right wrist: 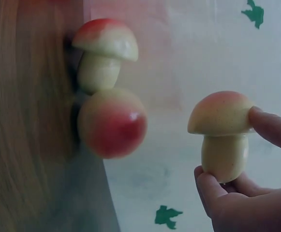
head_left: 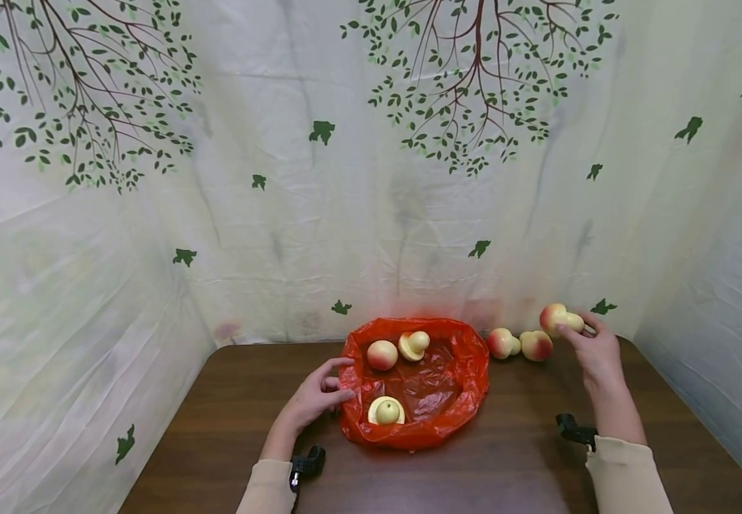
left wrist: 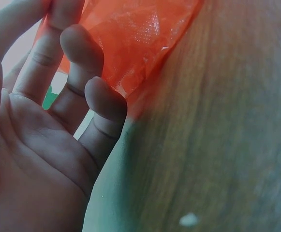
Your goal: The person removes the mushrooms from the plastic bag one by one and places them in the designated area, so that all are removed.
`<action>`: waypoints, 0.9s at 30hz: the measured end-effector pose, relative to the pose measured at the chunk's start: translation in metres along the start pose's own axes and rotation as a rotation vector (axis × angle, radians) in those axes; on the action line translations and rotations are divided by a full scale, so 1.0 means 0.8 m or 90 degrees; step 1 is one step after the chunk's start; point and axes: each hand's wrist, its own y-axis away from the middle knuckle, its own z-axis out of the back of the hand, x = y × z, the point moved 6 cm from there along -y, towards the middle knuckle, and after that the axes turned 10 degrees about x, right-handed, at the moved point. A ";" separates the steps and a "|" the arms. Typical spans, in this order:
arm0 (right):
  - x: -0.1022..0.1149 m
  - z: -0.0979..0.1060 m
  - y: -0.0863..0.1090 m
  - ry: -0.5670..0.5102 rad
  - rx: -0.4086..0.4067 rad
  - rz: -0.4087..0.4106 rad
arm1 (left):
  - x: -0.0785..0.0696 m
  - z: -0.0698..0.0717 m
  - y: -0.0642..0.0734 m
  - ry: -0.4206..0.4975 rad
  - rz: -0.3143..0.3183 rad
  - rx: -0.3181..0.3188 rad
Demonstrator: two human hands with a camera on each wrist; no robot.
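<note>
My right hand [head_left: 597,351] pinches a toy mushroom [right wrist: 225,137] with a red-tinged cream cap, raised at the back right; thumb and fingers are at its cap and stem. Two similar mushrooms lie beside each other to its left: one toy mushroom [head_left: 502,343] by the bag, the other toy mushroom [head_left: 537,346] with its cap facing the right wrist camera. The left hand [head_left: 314,393] holds the left rim of an open red plastic bag [head_left: 435,435], its fingers curled in the left wrist view. Inside lie three more mushrooms [head_left: 382,355], [head_left: 414,345], [head_left: 386,411].
The brown wooden table [head_left: 236,407] reaches back to a pale cloth backdrop [head_left: 403,235] printed with branches and green leaves. Cloth also hangs along both sides. A black wrist mount [head_left: 307,465] sits on the left wrist and another black mount [head_left: 576,430] on the right.
</note>
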 end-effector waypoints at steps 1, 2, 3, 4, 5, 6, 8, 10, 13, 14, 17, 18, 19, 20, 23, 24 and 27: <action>-0.002 0.002 0.000 0.005 -0.003 -0.003 | 0.000 0.000 0.000 -0.001 0.001 0.000; -0.004 0.004 -0.001 0.007 -0.006 -0.007 | 0.000 0.000 0.000 -0.001 0.002 0.000; -0.005 0.006 -0.001 0.011 -0.011 -0.010 | 0.000 0.000 0.000 -0.002 0.003 0.000; -0.007 0.007 -0.002 0.014 -0.015 -0.014 | 0.000 0.000 0.000 -0.002 0.003 0.000; -0.009 0.009 -0.002 0.018 -0.019 -0.017 | 0.000 0.000 0.000 -0.003 0.004 0.000; -0.010 0.010 -0.003 0.018 -0.023 -0.020 | 0.000 0.000 0.000 -0.003 0.003 0.000; -0.015 0.013 -0.005 0.019 -0.028 -0.029 | 0.000 0.001 0.000 -0.001 0.003 0.001; -0.018 0.014 -0.007 0.016 -0.029 -0.035 | 0.000 0.001 -0.001 0.001 0.002 0.001; -0.025 0.016 -0.009 0.009 -0.032 -0.044 | 0.000 0.001 -0.001 0.002 0.002 0.001; -0.027 0.016 -0.010 0.007 -0.034 -0.045 | 0.000 0.001 -0.001 0.002 0.002 0.001; -0.032 0.018 -0.012 0.014 -0.044 -0.049 | 0.001 0.001 0.000 0.001 0.003 0.001; -0.034 0.019 -0.012 0.016 -0.045 -0.049 | 0.001 0.001 0.000 0.001 0.003 0.001; -0.036 0.019 -0.013 0.020 -0.047 -0.049 | 0.001 0.001 0.000 0.001 0.004 0.001; -0.037 0.020 -0.013 0.023 -0.049 -0.048 | 0.001 0.001 0.000 0.001 0.004 0.000; -0.042 0.022 -0.014 0.031 -0.055 -0.048 | 0.001 0.001 0.000 0.001 0.003 0.000; -0.044 0.022 -0.014 0.032 -0.056 -0.051 | 0.001 0.001 0.000 0.001 0.003 0.000; -0.048 0.024 -0.015 0.040 -0.064 -0.057 | 0.001 0.001 0.000 0.001 0.003 -0.001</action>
